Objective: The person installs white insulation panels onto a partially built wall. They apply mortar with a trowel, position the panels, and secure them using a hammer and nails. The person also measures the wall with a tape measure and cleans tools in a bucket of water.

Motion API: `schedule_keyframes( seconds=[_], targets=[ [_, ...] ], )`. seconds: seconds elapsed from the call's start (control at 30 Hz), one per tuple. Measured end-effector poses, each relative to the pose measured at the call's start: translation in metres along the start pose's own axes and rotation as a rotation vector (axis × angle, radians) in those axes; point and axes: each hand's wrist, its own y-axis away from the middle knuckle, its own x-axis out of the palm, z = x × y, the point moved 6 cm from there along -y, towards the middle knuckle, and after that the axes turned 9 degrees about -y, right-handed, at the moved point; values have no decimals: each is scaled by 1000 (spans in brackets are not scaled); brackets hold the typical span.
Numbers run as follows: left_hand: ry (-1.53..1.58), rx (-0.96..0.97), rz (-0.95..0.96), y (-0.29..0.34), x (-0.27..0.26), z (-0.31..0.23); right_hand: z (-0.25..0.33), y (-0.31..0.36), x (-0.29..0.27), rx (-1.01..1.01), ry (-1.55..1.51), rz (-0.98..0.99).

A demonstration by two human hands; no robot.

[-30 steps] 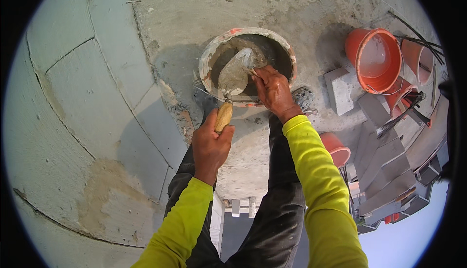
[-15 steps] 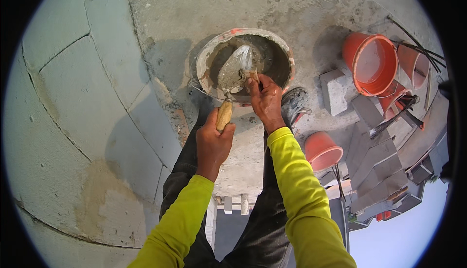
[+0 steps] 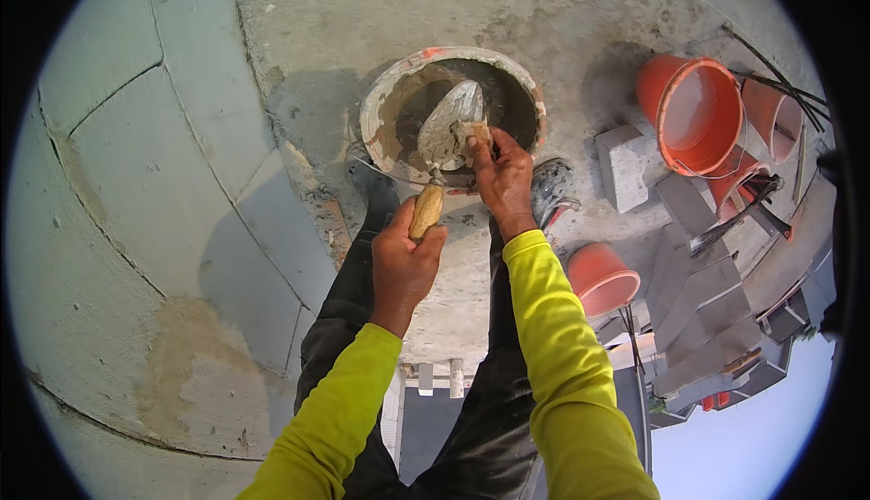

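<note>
My left hand (image 3: 405, 269) is closed round the wooden handle of a trowel (image 3: 450, 117). The trowel's rounded metal blade, smeared with wet mortar, is held over a mortar-crusted bucket (image 3: 376, 108) with grey mix inside. Between the fingers and thumb of my right hand (image 3: 504, 180) is a small, flat, brownish scrap (image 3: 472, 134), coated in mortar and pressed against the blade near its handle end. What the scrap is made of I cannot make out. The bucket stands on the floor just beyond my feet.
A pale block wall (image 3: 181, 219) rises along the left. To the right are an orange bucket (image 3: 698, 119), a smaller reddish bucket (image 3: 603, 280), a light block (image 3: 623, 169) and a stack of grey blocks (image 3: 702, 310). Dark rods (image 3: 775, 78) lie at the far right.
The scrap in my right hand has shifted on the blade and shows more. The trowel has moved slightly right, and more bare metal shows on its blade.
</note>
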Motion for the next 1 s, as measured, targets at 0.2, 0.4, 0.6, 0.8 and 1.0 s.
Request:
schedule_keyframes(
  seconds=[0.2,0.4,0.6,0.8,1.0],
  targets=[
    [-64,47,-9,2,-3,6,-18,5,1,57,189,-2],
    [-18,20,-7,-3,-11,0,-18,-7,-4,100,-28,152],
    [58,-37,26,-2,-13,-4,-11,17,12,247,39,235],
    [-82,42,21,2,-8,-7,-6,-14,4,215,-86,98],
    [-81,1,174,-2,-13,-13,22,-36,-13,57,7,27]
  ],
)
